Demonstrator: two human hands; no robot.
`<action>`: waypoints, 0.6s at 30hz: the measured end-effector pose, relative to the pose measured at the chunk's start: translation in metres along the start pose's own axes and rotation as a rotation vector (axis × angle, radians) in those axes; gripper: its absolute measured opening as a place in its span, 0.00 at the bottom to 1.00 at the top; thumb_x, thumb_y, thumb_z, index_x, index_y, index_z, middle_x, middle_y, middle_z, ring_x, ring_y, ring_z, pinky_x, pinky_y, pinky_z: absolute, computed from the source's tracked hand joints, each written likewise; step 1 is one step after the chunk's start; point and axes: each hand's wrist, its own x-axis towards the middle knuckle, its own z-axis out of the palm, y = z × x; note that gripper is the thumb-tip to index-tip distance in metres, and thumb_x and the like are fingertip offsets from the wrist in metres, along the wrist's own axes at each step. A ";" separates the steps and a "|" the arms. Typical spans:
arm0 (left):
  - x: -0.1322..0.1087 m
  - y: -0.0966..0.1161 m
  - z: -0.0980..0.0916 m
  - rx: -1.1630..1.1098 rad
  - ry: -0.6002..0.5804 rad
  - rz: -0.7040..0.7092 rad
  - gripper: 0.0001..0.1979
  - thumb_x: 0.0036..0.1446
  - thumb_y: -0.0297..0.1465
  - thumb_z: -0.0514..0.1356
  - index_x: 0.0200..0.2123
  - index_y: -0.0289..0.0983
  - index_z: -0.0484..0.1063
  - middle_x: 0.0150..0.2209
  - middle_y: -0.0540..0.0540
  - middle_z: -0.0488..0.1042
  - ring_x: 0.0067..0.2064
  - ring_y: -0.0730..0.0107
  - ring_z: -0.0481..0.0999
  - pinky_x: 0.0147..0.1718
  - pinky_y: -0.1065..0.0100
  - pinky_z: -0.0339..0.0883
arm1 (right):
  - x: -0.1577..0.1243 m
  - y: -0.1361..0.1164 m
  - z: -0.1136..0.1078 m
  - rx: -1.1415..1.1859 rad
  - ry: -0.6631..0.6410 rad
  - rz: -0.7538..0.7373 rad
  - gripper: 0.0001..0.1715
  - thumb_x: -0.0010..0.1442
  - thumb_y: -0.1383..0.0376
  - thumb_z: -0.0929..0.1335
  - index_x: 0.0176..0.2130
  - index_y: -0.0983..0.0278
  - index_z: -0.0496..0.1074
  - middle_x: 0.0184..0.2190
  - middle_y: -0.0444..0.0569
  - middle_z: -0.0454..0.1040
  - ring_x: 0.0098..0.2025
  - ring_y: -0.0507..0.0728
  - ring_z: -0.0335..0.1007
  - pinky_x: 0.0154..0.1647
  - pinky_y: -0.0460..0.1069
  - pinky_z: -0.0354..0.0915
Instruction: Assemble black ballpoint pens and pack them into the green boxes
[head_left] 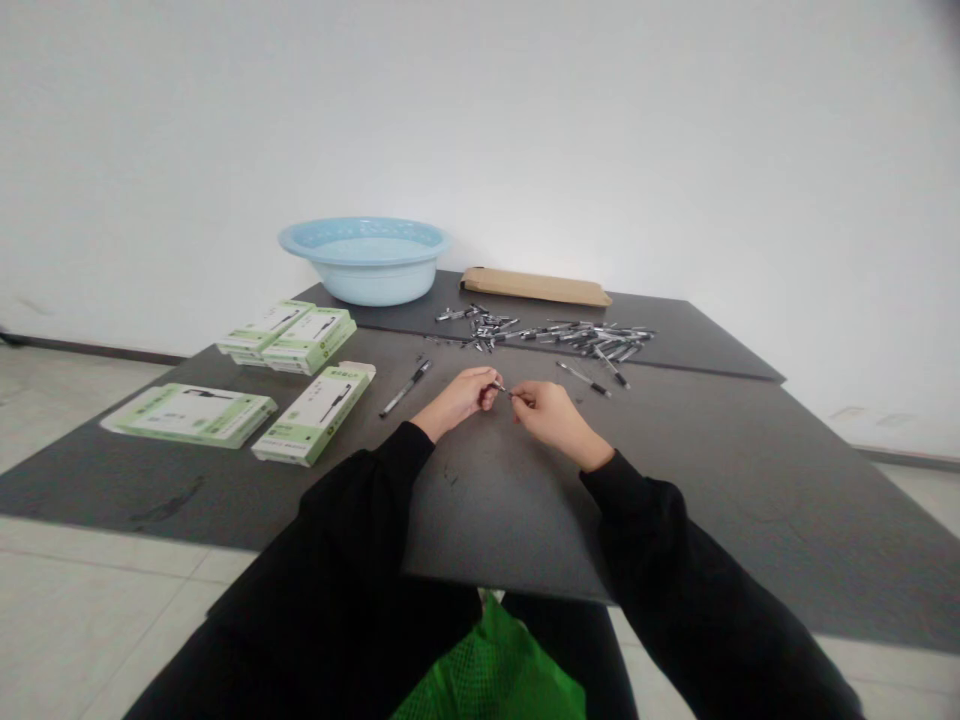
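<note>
At the frame's center, your curled left hand (466,394) pinches a small pen part (500,387) between thumb and finger. Your right hand (553,411) pinches its right end, fingertips pressed together; whether a second piece is there, you cannot tell.

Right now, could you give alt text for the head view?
A person's left hand and right hand pinch a small part, too tiny to identify, over a dark table. A pen lies to their left, with green-and-white boxes further left; beyond the hands are scattered pens, a blue basin and a cardboard piece.
</note>
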 end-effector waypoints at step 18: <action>0.000 -0.003 -0.001 0.233 -0.017 0.123 0.11 0.57 0.35 0.57 0.26 0.35 0.67 0.16 0.55 0.61 0.18 0.79 0.59 0.20 0.73 0.52 | 0.000 0.002 0.002 -0.025 0.019 -0.025 0.14 0.55 0.72 0.62 0.32 0.65 0.76 0.22 0.46 0.76 0.24 0.52 0.67 0.27 0.45 0.55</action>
